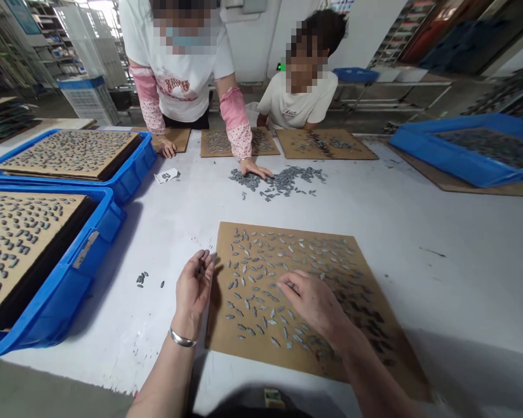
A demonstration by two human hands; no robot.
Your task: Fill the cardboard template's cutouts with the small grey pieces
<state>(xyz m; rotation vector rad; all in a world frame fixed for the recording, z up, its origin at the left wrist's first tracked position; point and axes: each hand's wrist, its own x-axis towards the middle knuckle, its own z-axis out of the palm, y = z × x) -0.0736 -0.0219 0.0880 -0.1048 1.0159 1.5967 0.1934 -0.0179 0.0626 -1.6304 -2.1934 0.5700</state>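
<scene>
A brown cardboard sheet (261, 342) lies in front of me, covered with small grey leaf-shaped pieces (247, 303) spread apart from each other. My left hand (194, 281) is at the sheet's left edge, palm up and cupped, with several dark grey pieces in its curled fingers. Over the middle of the sheet, my right hand (311, 299) has its thumb and fingertips pinched together, and a grey piece shows between them. A silver bangle (182, 338) circles my left wrist. To the left on the white table, a few loose pieces (142, 278) lie together.
Blue trays (108, 232) with piece-covered cardboard stand at left; another blue tray (462, 157) is at far right. Across the white table (418, 232), one person's hand (255, 168) touches a heap of grey pieces (287, 181). A second person sits behind another cardboard sheet (357, 150).
</scene>
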